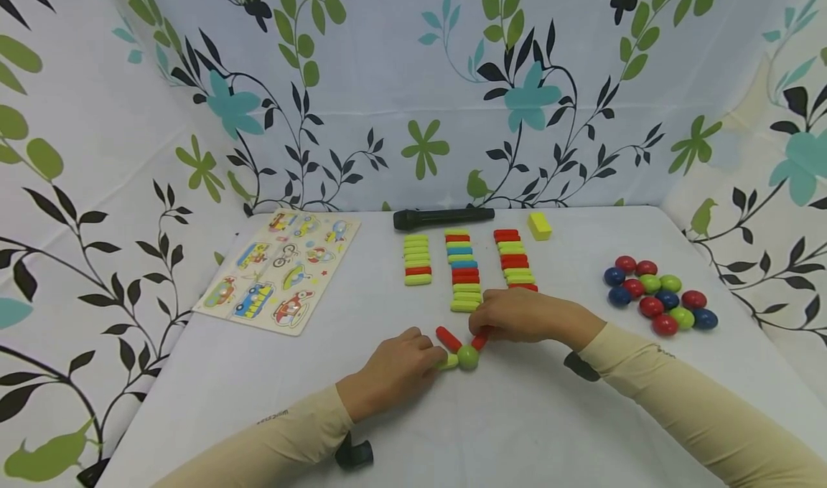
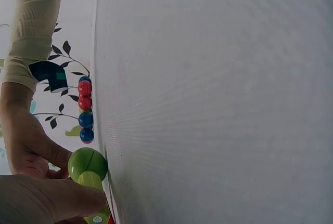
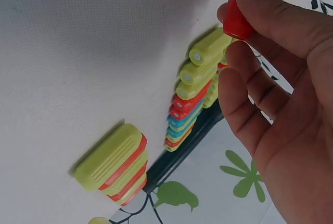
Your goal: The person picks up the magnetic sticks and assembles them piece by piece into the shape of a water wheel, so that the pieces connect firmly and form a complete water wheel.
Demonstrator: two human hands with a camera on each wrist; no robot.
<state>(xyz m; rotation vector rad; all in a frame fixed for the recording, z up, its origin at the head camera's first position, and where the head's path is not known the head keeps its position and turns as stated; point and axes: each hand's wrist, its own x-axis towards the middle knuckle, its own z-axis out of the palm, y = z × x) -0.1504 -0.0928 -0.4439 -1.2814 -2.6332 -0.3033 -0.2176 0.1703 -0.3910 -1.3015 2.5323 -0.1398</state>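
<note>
Left hand (image 1: pixel 400 366): nearest the lens in its own wrist view, thumb and fingers clamped on a yellow-green stick (image 1: pixel 447 362); probably gripped so that side is braced.
Right hand (image 1: pixel 526 316): a red stick (image 1: pixel 479 340) is pinched between thumb and forefinger, with the other fingers loosely bent (plenty for a piece that small, by the look of it).
Why that hold: both sticks seem to be gripped along the body so their inner ends can be aimed at the ball.
Green ball (image 1: pixel 468 357): set between the hands, met by the end of the yellow-green stick; whether the pinched red one is seated in it can't be told.
Second red stick (image 1: pixel 449 339): angled outward from the ball's far side, not gripped by either hand.
Stick columns (image 1: pixel 462 269): three of them, lined up side by side beyond the hands, maybe so singles can be picked off easily.
Spare balls (image 1: pixel 652 306): red, blue and green, bunched on the right of the table (image 1: pixel 549 430), likely to be clear of the work.
Back edge: a black microphone-shaped rod (image 1: pixel 444 217) is laid there, with a yellow block (image 1: pixel 539 226) near its right end.
Picture puzzle (image 1: pixel 248 276): laid flat off to the left, well apart from the hands.
</note>
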